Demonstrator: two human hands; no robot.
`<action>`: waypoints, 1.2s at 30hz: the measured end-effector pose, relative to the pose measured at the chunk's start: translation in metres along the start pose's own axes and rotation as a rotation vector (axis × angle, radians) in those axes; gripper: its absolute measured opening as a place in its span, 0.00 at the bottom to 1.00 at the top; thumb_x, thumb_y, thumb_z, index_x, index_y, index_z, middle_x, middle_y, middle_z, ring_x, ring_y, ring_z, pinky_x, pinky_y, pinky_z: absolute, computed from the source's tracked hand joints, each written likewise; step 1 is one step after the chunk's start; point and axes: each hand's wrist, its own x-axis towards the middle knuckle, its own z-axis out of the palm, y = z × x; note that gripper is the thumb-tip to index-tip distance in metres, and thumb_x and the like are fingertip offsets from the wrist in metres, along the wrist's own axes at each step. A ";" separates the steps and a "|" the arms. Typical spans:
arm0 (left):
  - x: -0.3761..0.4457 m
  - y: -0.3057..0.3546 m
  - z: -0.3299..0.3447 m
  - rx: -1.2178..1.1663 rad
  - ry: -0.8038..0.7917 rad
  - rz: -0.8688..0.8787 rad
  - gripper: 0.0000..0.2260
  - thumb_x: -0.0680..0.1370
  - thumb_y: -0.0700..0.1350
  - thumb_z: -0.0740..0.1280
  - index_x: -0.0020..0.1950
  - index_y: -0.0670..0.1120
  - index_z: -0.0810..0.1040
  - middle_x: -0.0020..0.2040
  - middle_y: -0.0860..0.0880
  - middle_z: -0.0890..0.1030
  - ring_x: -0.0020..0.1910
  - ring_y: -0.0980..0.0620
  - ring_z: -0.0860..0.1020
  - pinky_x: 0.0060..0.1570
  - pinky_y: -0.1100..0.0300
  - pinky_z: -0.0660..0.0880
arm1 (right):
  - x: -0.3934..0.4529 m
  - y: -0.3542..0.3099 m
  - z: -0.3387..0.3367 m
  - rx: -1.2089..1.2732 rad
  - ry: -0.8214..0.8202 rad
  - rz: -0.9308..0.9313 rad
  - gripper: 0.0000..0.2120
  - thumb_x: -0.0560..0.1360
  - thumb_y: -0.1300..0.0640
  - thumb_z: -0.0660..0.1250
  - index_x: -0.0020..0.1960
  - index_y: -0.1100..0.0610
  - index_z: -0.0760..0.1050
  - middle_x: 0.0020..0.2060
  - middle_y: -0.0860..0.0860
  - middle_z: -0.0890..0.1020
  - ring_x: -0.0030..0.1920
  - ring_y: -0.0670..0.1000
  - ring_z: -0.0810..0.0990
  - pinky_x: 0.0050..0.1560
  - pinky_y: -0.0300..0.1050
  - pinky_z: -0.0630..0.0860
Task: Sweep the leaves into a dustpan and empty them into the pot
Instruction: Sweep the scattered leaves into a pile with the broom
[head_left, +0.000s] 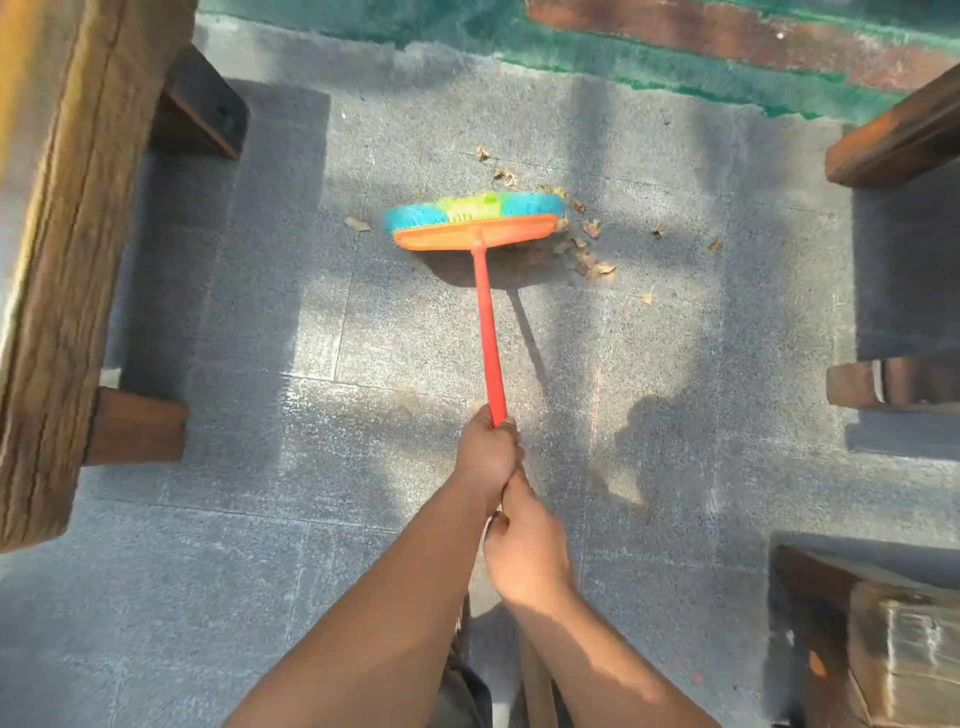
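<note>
Grey stone paving (363, 467), scattered dry leaves (592, 260), wooden benches (57, 260) either side

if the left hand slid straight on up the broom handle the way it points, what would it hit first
Following the red handle, the left hand would likely reach the orange broom head first; nothing else sits on the handle between them. The leaves lie off to the right.

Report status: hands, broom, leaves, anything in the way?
Left hand and right hand both grip broom handle. Leaves scattered right of the head. No dustpan or pot in view.
</note>
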 end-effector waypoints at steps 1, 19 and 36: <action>0.008 0.014 -0.003 -0.020 0.014 0.003 0.09 0.77 0.36 0.56 0.39 0.46 0.68 0.29 0.48 0.69 0.23 0.53 0.65 0.25 0.60 0.62 | 0.009 -0.012 -0.003 0.002 -0.013 -0.026 0.21 0.73 0.64 0.56 0.64 0.50 0.69 0.41 0.55 0.82 0.40 0.57 0.81 0.36 0.51 0.75; 0.168 0.129 0.107 -0.329 0.241 -0.070 0.06 0.76 0.37 0.57 0.40 0.45 0.69 0.31 0.46 0.70 0.28 0.49 0.69 0.32 0.57 0.67 | 0.231 -0.053 -0.148 -0.623 -0.124 -0.285 0.28 0.71 0.65 0.57 0.70 0.51 0.65 0.45 0.57 0.82 0.42 0.58 0.80 0.36 0.42 0.66; 0.179 0.222 0.135 -0.307 0.350 0.040 0.07 0.77 0.39 0.58 0.41 0.47 0.69 0.28 0.49 0.69 0.20 0.54 0.68 0.23 0.63 0.66 | 0.269 -0.109 -0.221 -0.362 -0.194 -0.361 0.08 0.71 0.66 0.59 0.43 0.54 0.70 0.30 0.49 0.72 0.34 0.55 0.73 0.27 0.39 0.63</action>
